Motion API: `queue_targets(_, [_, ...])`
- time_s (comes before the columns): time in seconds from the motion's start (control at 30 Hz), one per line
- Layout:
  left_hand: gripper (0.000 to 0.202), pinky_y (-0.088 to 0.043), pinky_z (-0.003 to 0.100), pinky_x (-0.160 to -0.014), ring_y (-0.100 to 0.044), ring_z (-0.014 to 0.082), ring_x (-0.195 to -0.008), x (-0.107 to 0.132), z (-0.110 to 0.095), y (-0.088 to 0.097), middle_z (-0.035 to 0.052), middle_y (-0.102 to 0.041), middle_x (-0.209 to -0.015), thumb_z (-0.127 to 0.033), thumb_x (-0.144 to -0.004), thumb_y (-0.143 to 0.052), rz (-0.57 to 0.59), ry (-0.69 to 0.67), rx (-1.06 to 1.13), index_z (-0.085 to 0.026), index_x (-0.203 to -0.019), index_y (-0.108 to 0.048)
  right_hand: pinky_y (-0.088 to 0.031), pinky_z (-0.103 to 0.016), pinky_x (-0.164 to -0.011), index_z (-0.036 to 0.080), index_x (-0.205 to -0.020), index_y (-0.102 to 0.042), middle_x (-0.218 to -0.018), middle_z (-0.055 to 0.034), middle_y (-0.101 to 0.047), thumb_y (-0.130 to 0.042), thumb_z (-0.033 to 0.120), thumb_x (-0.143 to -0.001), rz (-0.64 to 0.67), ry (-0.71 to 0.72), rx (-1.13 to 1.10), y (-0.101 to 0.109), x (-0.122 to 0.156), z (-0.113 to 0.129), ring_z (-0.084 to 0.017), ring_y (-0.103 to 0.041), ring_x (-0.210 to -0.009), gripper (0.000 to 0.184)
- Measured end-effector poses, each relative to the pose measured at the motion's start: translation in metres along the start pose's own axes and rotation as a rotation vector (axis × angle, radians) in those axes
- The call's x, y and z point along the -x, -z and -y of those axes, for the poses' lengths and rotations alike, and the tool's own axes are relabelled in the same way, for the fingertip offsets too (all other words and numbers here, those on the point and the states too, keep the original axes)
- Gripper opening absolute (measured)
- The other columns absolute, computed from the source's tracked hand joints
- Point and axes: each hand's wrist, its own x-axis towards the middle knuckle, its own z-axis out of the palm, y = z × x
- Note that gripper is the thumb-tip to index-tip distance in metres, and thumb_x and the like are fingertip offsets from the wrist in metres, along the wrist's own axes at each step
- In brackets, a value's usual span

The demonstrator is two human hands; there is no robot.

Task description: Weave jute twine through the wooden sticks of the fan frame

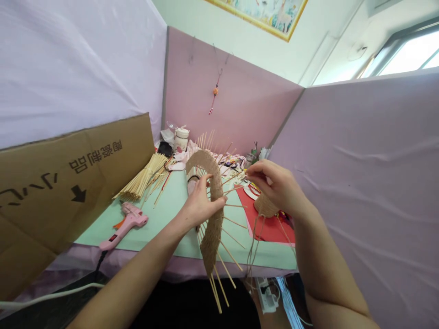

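Note:
A curved brown band (215,219), woven or wrapped in twine, stands tilted over the table with thin wooden sticks (233,238) fanning out along its edges. My left hand (202,201) grips its middle, thumb on the near side and fingers round the inner edge. To the right, my right hand (274,183) has its thumb and fingers pinched together close to a stick's tip; what is between them is too small to make out. Loose strands of twine (254,244) hang below that hand, beside a twine-covered cone-like piece (265,205).
A bundle of wooden sticks (146,176) and a pink glue gun (125,226) lie on the left, by a cardboard sheet (75,183). Red paper (274,230) is at right. A white jar (181,138) stands behind. A power strip (267,294) sits below the table edge.

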Motion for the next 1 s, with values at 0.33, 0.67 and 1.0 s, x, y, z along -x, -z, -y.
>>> queue_targets(0.33, [0.071, -0.042, 0.047, -0.102, -0.050, 0.0300, -0.122, 0.001, 0.004, -0.002, 0.0142, -0.049, -0.133, -0.043, -0.075, -0.064, -0.002, -0.022, 0.007, -0.018, -0.136, -0.037, -0.047, -0.034, -0.075, 0.023, -0.090, -0.061, -0.086, -0.0039, -0.065, -0.058, 0.019, -0.091, -0.343, 0.175, 0.205, -0.022, -0.015, 0.007, -0.019, -0.059, -0.083, 0.005])
queue_targets(0.67, [0.070, -0.042, 0.046, -0.103, -0.050, 0.0294, -0.122, 0.004, 0.003, -0.005, 0.0132, -0.050, -0.132, -0.043, -0.075, -0.066, 0.021, -0.052, 0.021, -0.020, -0.135, -0.038, -0.046, -0.033, -0.075, 0.020, -0.082, -0.062, -0.085, -0.0054, -0.061, -0.049, 0.024, -0.091, -0.300, -0.162, -0.020, -0.101, -0.009, -0.036, -0.019, -0.057, -0.081, 0.017])
queue_targets(1.0, [0.064, -0.045, 0.039, -0.087, -0.059, 0.0243, -0.098, -0.005, 0.007, 0.016, 0.0110, -0.061, -0.117, -0.059, -0.087, -0.049, 0.093, -0.105, 0.012, -0.018, -0.135, -0.045, -0.043, -0.028, -0.063, 0.022, -0.087, -0.054, -0.077, -0.0003, -0.059, -0.049, 0.036, -0.087, -0.288, -0.522, -0.559, -0.143, -0.012, -0.025, -0.016, -0.052, -0.066, 0.015])
